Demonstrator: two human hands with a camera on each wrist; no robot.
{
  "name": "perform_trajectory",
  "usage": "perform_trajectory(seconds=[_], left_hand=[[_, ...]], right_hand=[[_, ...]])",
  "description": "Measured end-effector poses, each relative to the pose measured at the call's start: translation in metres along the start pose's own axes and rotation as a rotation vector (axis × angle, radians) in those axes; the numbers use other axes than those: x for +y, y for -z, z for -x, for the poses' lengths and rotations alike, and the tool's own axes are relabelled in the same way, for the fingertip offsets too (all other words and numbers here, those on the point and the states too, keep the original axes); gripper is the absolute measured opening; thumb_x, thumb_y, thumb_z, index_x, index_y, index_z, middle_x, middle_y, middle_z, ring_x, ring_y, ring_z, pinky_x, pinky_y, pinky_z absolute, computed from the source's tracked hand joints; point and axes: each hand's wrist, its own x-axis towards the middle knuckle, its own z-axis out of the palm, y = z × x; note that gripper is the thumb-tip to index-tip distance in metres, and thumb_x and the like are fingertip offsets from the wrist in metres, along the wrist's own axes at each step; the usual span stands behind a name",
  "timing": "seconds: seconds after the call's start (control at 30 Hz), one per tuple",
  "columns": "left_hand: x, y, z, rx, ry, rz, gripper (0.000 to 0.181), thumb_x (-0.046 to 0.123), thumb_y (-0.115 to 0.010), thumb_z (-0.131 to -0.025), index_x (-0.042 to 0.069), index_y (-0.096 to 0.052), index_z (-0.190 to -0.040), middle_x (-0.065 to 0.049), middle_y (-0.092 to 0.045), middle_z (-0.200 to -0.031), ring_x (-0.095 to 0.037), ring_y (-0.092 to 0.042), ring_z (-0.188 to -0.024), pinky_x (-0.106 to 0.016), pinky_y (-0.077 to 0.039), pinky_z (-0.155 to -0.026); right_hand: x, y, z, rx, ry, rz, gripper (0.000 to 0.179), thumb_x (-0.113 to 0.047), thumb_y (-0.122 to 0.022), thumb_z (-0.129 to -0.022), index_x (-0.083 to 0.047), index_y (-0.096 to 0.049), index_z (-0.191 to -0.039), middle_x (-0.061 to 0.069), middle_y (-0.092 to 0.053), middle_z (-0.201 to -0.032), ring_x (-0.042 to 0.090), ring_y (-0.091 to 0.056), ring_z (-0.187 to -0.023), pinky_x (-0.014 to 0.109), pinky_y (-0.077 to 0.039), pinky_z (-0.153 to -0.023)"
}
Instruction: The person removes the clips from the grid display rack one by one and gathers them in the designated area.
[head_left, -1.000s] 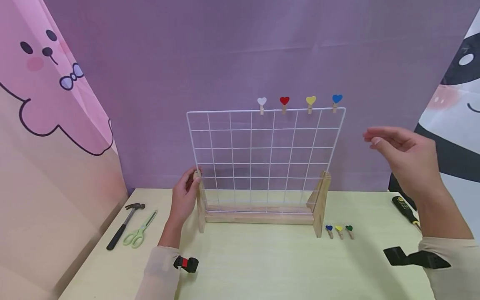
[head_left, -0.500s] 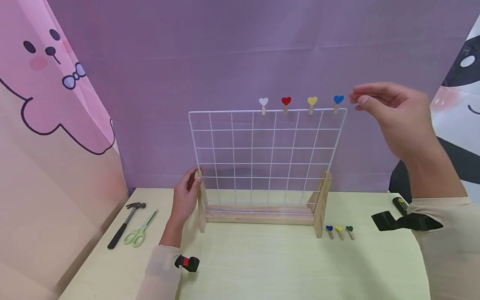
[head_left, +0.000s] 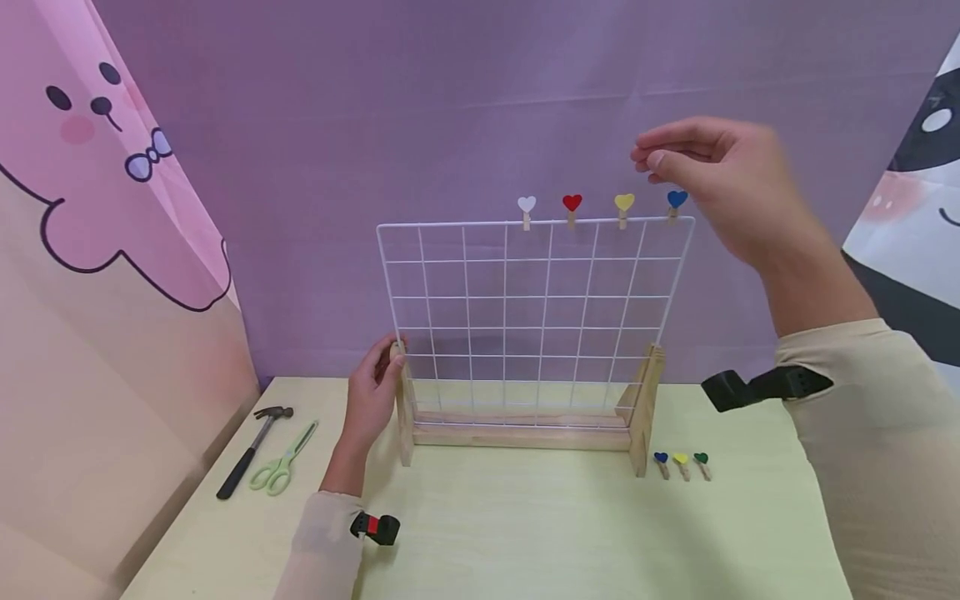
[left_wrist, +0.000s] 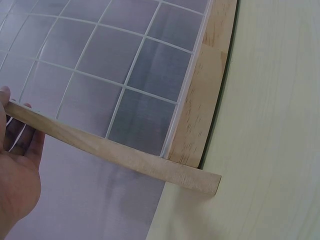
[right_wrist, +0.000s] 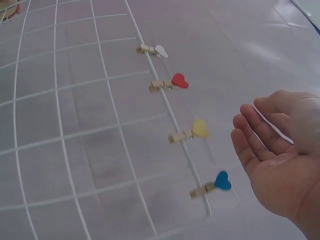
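Observation:
A white wire grid panel [head_left: 525, 297] stands in a wooden stand [head_left: 517, 437]. My left hand [head_left: 371, 392] grips the top of the stand's left upright [left_wrist: 125, 155], thumb on one side and fingers on the other. Along the grid's top bar sit heart clothespins: a white one [right_wrist: 160, 50], a red one [right_wrist: 179, 81], a yellow one [right_wrist: 200, 128] and a blue one [right_wrist: 223, 181], which is at the right corner. My right hand [head_left: 723, 179] hovers above the yellow and blue clothespins, fingers gently bent with nothing between them.
On the table right of the stand lie a dark blue clothespin [head_left: 662, 463], a yellow clothespin [head_left: 682, 465] and a green clothespin [head_left: 702, 465]. A hammer [head_left: 253, 452] and green-handled scissors [head_left: 282, 461] lie at the left. A purple backdrop [head_left: 450, 100] hangs behind.
My right hand has risen and swung left, from beside the grid to above its top right corner. The left hand keeps its grip; the clothespins on the bar stay put.

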Motion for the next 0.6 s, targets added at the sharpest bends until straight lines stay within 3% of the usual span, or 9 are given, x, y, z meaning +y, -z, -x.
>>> perform_trajectory(seconds=[0.3,0.43,0.6], left_hand=[[-0.001,0.001,-0.001,-0.008,-0.009,0.007,0.039,0.014,-0.059,-0.106,0.007,-0.058,-0.144,-0.019,-0.064,-0.141,-0.026,-0.06,-0.13,-0.008,-0.046,-0.101],[-0.002,0.001,-0.001,-0.012,-0.015,0.014,0.039,0.013,-0.059,-0.106,0.006,-0.057,-0.144,-0.022,-0.063,-0.141,-0.025,-0.059,-0.13,-0.007,-0.046,-0.101],[-0.002,0.002,-0.001,-0.005,-0.008,0.002,0.039,0.014,-0.059,-0.106,0.007,-0.057,-0.144,-0.017,-0.064,-0.141,-0.024,-0.06,-0.129,-0.008,-0.047,-0.101]], right_hand=[[-0.013,-0.022,-0.025,-0.069,-0.047,-0.13,0.027,-0.015,-0.071,-0.098,-0.005,-0.073,-0.122,-0.004,-0.076,-0.107,0.015,-0.068,-0.102,0.012,-0.053,-0.093],[-0.017,-0.032,-0.031,-0.089,-0.084,-0.05,0.03,-0.022,-0.07,-0.099,-0.01,-0.072,-0.126,-0.008,-0.075,-0.111,0.014,-0.066,-0.106,0.015,-0.05,-0.101],[-0.02,-0.046,-0.036,-0.119,-0.08,0.041,0.031,-0.027,-0.069,-0.1,-0.013,-0.072,-0.127,-0.008,-0.075,-0.11,0.014,-0.066,-0.107,0.016,-0.05,-0.1]])
